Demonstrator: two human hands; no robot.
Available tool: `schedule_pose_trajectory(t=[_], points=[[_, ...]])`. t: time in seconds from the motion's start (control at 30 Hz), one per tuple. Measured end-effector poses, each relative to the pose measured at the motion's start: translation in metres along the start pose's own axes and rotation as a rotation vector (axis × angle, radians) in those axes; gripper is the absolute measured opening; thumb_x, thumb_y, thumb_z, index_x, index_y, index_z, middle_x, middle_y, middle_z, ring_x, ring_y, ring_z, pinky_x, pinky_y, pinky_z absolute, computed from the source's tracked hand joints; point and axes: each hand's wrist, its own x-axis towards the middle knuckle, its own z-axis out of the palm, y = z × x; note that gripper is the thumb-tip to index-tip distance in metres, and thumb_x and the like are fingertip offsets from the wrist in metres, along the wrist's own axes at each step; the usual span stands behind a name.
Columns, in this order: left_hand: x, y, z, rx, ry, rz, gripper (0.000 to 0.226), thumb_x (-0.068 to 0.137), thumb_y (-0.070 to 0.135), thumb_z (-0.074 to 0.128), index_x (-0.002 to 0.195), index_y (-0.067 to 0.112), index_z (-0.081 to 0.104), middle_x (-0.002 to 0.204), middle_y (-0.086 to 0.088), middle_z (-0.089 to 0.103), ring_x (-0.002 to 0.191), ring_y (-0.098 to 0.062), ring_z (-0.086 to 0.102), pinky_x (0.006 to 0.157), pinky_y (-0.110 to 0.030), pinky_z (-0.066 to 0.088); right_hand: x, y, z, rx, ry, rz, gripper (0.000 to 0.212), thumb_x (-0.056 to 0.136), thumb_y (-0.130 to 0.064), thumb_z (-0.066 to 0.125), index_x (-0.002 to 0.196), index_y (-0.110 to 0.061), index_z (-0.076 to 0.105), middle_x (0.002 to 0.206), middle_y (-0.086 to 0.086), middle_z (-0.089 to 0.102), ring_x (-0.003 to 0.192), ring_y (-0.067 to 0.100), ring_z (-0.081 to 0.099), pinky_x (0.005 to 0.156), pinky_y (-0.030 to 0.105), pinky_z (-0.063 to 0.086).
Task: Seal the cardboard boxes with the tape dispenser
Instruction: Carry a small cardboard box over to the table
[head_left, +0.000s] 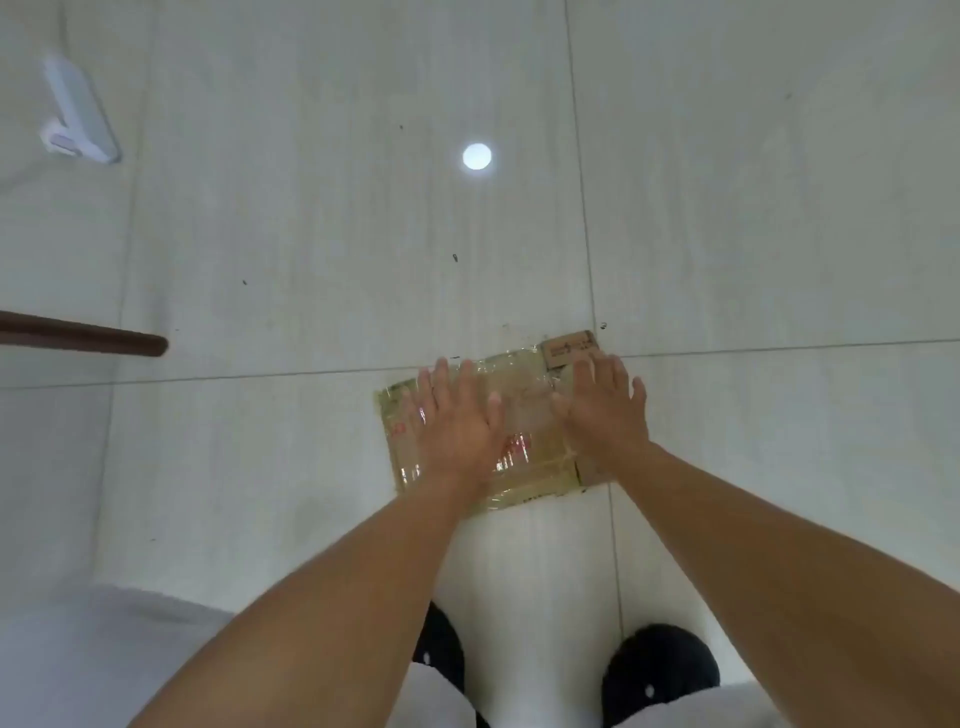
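The cardboard box (524, 387) lies flattened on the tiled floor (291, 260), already glossy with tape, just ahead of the person's shoes; the left hand (454, 423) presses on it with straight, slightly spread fingers; the right hand (605, 410) does likewise near the right edge. No dispenser is visible; smoothing goes best with firm palms sweeping outward, chasing bubbles towards the edges.
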Motion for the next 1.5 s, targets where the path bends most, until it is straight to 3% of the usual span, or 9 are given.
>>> schedule_pose_trajectory(t=[0.2,0.33,0.5,0.67,0.9,1.07,1.27,1.4,1.5], points=[[0.017,-0.023,0.048,0.014,-0.11,-0.059,0.067,0.101,0.056,0.026,0.158,0.027,0.006,0.166,-0.007,-0.006,0.151,-0.03,-0.016,0.116,-0.056,-0.014,0.016,0.015,0.045,0.085,-0.126,0.127,0.072,0.097,-0.046,0.043,0.155,-0.022,0.008,0.166,0.01,0.002,0.151,0.038,0.002,0.117,0.063,0.011],[0.022,-0.05,0.07,0.026,-0.211,-0.139,0.08,0.095,0.069,0.027,0.157,0.032,-0.008,0.165,-0.003,-0.018,0.149,-0.035,-0.019,0.114,-0.066,-0.008,0.017,0.031,0.061,0.022,-0.196,0.152,0.089,0.093,-0.063,0.048,0.157,-0.03,-0.004,0.166,0.003,-0.017,0.151,0.041,-0.007,0.115,0.067,0.017],[0.026,-0.062,0.091,0.144,-0.332,-0.09,0.086,0.095,0.072,0.025,0.152,0.032,-0.025,0.156,-0.005,-0.038,0.144,-0.042,-0.029,0.11,-0.073,-0.001,0.017,0.033,0.073,-0.08,-0.16,0.119,0.097,0.093,-0.063,0.051,0.158,-0.025,-0.011,0.164,0.008,-0.023,0.149,0.047,-0.011,0.114,0.067,0.023],[0.021,-0.068,0.097,0.154,-0.24,-0.102,0.091,0.09,0.078,0.028,0.154,0.035,-0.02,0.16,-0.003,-0.033,0.147,-0.039,-0.023,0.114,-0.07,0.0,0.015,0.035,0.075,-0.046,-0.097,0.133,0.102,0.088,-0.065,0.059,0.158,-0.026,-0.003,0.165,0.009,-0.015,0.149,0.046,-0.005,0.115,0.065,0.023],[0.015,-0.083,0.099,-0.089,-0.194,-0.374,0.128,0.065,0.092,0.052,0.152,0.035,-0.022,0.159,0.0,-0.033,0.146,-0.049,-0.012,0.117,-0.063,0.009,0.016,0.039,0.085,0.08,-0.021,0.276,0.119,0.076,-0.069,0.07,0.158,-0.027,-0.006,0.163,0.021,-0.004,0.149,0.043,0.003,0.117,0.058,0.017],[0.016,-0.088,0.097,-0.18,-0.024,-0.424,0.12,0.065,0.085,0.06,0.152,0.036,-0.008,0.162,0.0,-0.012,0.142,-0.044,0.015,0.112,-0.057,0.023,0.023,0.04,0.079,0.171,0.109,0.311,0.113,0.074,-0.071,0.068,0.153,-0.023,0.002,0.15,0.019,0.025,0.135,0.04,0.03,0.105,0.059,0.031],[0.023,-0.086,0.083,-0.288,0.085,-0.481,0.121,0.063,0.083,0.065,0.153,0.034,0.0,0.152,-0.016,0.021,0.138,-0.038,0.023,0.111,-0.054,0.022,0.03,0.045,0.061,0.372,0.16,0.328,0.113,0.073,-0.074,0.067,0.152,-0.013,0.014,0.141,0.014,0.032,0.123,0.035,0.046,0.102,0.052,0.04],[0.022,-0.076,0.068,-0.278,0.025,-0.471,0.116,0.069,0.079,0.064,0.154,0.036,-0.002,0.161,-0.014,0.002,0.146,-0.038,0.012,0.116,-0.055,0.014,0.025,0.041,0.046,0.478,0.172,0.292,0.074,0.082,-0.055,0.073,0.13,-0.008,0.041,0.121,0.007,0.048,0.107,0.028,0.057,0.084,0.041,0.051],[0.018,-0.055,0.056,-0.239,0.002,-0.308,0.104,0.079,0.078,0.054,0.155,0.036,-0.003,0.164,-0.009,-0.011,0.151,-0.033,-0.002,0.12,-0.053,0.006,0.019,0.025,0.036,0.477,0.174,0.257,0.045,0.092,-0.044,0.066,0.111,-0.017,0.037,0.099,-0.001,0.053,0.089,0.025,0.059,0.069,0.037,0.046]])
